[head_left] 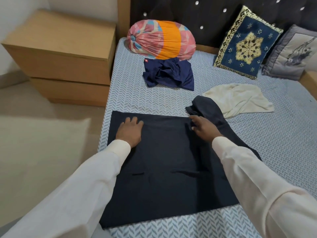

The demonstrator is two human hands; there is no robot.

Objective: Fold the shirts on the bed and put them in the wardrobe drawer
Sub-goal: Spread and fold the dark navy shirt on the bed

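Shirt of dark navy (168, 157) lies spread flat on the near part of the bed (130, 93), its sleeve (205, 107) bunched at the far right corner. Left hand (130, 130) rests on it, palm down, fingers straight, holding nothing. Right hand (204, 128) touches the cloth just beside that sleeve; whether it pinches, I cannot tell. Beyond lie a crumpled blue shirt (169, 74) and a cream one (238, 98).
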